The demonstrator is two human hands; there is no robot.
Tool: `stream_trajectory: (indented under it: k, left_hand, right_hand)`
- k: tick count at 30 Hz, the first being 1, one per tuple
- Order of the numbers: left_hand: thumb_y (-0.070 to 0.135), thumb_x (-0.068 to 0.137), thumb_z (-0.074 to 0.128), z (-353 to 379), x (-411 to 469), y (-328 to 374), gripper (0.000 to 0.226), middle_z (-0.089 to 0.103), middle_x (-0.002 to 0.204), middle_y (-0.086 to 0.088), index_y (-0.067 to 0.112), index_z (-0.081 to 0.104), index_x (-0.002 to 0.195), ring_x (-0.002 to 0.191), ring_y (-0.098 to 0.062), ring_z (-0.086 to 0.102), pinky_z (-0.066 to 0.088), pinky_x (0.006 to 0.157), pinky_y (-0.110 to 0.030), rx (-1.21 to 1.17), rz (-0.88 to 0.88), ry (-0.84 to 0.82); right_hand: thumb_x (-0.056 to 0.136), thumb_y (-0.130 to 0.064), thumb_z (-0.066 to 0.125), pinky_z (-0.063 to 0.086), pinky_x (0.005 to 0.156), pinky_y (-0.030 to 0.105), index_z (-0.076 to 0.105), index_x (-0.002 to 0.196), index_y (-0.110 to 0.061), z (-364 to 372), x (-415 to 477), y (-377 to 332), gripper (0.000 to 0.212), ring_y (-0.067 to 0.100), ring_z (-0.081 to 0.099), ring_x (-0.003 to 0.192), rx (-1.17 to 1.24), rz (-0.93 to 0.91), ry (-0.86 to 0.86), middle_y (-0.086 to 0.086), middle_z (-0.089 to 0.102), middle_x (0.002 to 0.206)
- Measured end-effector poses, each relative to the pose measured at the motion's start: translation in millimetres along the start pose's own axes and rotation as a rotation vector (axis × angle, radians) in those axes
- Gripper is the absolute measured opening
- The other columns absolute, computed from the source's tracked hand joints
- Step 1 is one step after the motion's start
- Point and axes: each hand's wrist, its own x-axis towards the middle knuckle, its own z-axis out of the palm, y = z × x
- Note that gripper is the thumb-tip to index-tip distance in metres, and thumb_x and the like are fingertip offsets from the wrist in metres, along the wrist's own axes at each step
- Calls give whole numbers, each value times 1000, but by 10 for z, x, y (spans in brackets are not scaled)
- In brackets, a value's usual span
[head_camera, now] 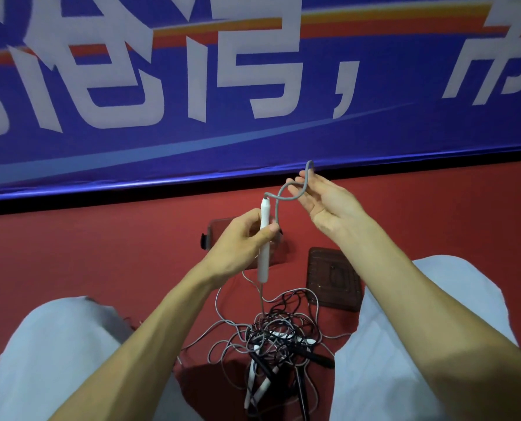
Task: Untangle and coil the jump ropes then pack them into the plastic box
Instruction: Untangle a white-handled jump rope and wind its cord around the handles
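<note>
My left hand [241, 241] grips a white jump-rope handle [263, 267] and holds it upright. A grey rope [285, 197] leaves the handle's top, loops to the right and passes across the nearly straight fingers of my raised right hand [329, 208]. It also hangs down from the handle to a tangle of grey and black ropes [280, 338] with white and black handles on the red floor between my knees. The clear plastic box [218, 229] sits on the floor behind my left hand, partly hidden.
A ribbed clear lid [333, 279] lies flat to the right of the box. My knees in light trousers [55, 344] flank the tangle. A blue banner [253, 141] stands upright along the far edge of the red floor [86, 253].
</note>
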Motion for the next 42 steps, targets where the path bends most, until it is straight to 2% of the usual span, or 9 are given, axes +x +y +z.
stream_trajectory:
  k: [6, 13, 17, 22, 28, 32, 36, 39, 42]
  left_hand:
    - [11, 102, 47, -11, 19, 106, 13, 66, 82, -12, 3, 54, 96, 75, -25, 72, 59, 65, -32, -334, -30, 212]
    - [11, 102, 47, -134, 30, 257, 22, 67, 77, -11, 3, 58, 85, 79, -28, 71, 61, 72, -37, -707, -71, 407]
    - [9, 102, 47, -251, 45, 318, 17, 68, 80, -14, 1, 54, 89, 81, -28, 73, 62, 71, -37, -974, -53, 459]
    - [9, 102, 47, -349, 52, 269, 13, 67, 84, -17, 2, 52, 92, 85, -30, 73, 61, 70, -35, -1095, -30, 514]
    - [14, 102, 48, -335, 104, 165, 15, 69, 92, -11, 3, 58, 100, 84, -23, 70, 60, 69, -31, -715, -71, 600]
    - [16, 99, 55, -267, 81, 75, 13, 70, 88, -7, 7, 64, 94, 60, -9, 65, 50, 48, -22, -287, -174, 398]
    - [19, 96, 59, -227, 76, -51, 28, 56, 56, 9, 17, 59, 68, 45, 2, 45, 35, 48, -15, 342, -95, 198]
    - [19, 95, 60, -174, 63, -73, 30, 48, 49, 13, 18, 59, 66, 46, 2, 40, 34, 51, -19, 321, -98, 92]
    - [22, 96, 60, -108, 46, -54, 19, 64, 74, -3, 6, 67, 89, 68, -12, 55, 47, 67, -35, 235, -21, -10]
  right_hand:
    - [98, -4, 50, 60, 62, 32, 59, 91, 7, -28, 62, 29, 16, 25, 71, 64, -57, -17, -9, 23, 64, 86]
    - [97, -2, 48, 59, 72, 30, 58, 122, 0, -12, -25, 220, 27, 25, 68, 88, -697, -9, -128, 12, 69, 104]
    - [86, 16, 46, 50, 79, 27, 65, 112, -5, -26, -86, 345, 38, 18, 60, 90, -1051, 102, -372, 10, 65, 98]
    - [94, -1, 56, 55, 83, 37, 65, 87, -16, -19, -140, 433, 19, 17, 62, 85, -1085, 88, -469, 1, 65, 87]
    - [96, 1, 51, 61, 64, 35, 61, 100, -8, -7, -153, 439, 14, 20, 67, 66, -1041, -59, -342, 10, 65, 80]
    - [96, 3, 49, 61, 60, 37, 59, 104, -7, 37, -155, 330, 16, 18, 68, 60, -837, -182, -236, 11, 63, 78]
    - [98, 3, 46, 61, 63, 38, 59, 103, -6, 73, -154, 186, 16, 19, 71, 65, -658, -262, -188, 12, 64, 81]
    - [99, 2, 45, 60, 64, 36, 59, 102, -6, 75, -138, 101, 17, 22, 72, 72, -493, -263, -155, 13, 65, 86]
    - [99, 3, 42, 59, 64, 33, 57, 101, -3, 74, -128, 32, 17, 23, 72, 74, -282, -211, -136, 11, 65, 81]
